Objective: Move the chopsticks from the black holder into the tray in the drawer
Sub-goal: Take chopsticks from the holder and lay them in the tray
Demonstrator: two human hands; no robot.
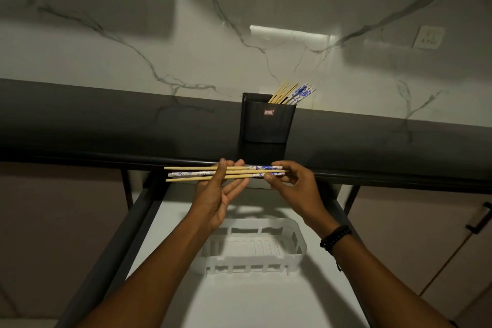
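Now chopsticks (197, 173) horizontal across both hands, left hand (221, 192), right hand (295, 184).

Chopsticks split between a black holder, two hands, and an empty white tray.

A bundle of chopsticks (247, 173), plain wooden and blue-patterned white, lies level and sideways above the open drawer (170, 221). More chopsticks (292, 93) lean right inside the upright black holder (267, 122) on the dark tabletop (106, 125). The slotted white tray (299, 245) sits in the drawer, empty.
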